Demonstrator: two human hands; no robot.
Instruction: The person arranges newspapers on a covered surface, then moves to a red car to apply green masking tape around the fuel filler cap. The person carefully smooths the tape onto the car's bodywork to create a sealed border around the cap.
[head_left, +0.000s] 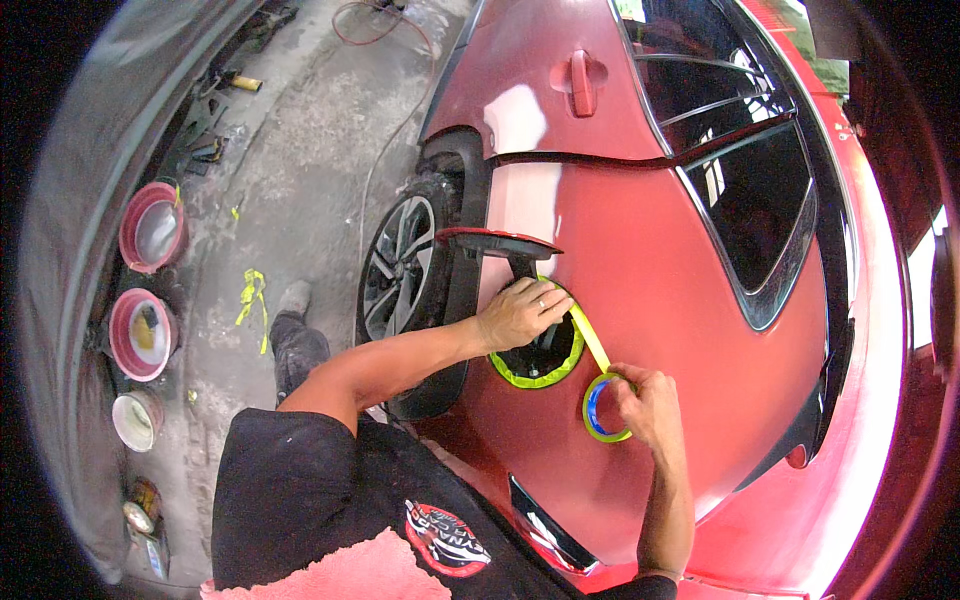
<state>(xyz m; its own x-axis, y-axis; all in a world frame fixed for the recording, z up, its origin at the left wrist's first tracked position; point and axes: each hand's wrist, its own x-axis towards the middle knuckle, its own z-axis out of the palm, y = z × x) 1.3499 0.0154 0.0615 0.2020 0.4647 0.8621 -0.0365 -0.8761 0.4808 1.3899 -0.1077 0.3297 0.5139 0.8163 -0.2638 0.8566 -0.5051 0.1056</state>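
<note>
A red car's rear side panel (700, 300) lies before me, with a round dark fuel filler opening (545, 357) in it. Bright yellow masking tape (537, 382) lines the lower part of its rim. The fuel flap (495, 242) stands swung out above the opening. My left hand (522, 313), with a ring on one finger, presses its fingers together on the tape at the top of the rim. From there a taut tape strip (592, 338) runs to the tape roll (588, 415), which has a blue core. My right hand (650, 403) grips that roll against the panel.
Left of the panel is the rear wheel (398, 265). Two pink buckets (133, 262) (120, 362) and a white bucket (137, 420) stand on the concrete floor. Crumpled yellow tape (250, 295) lies near my foot. A thin hose (365, 190) trails along the floor.
</note>
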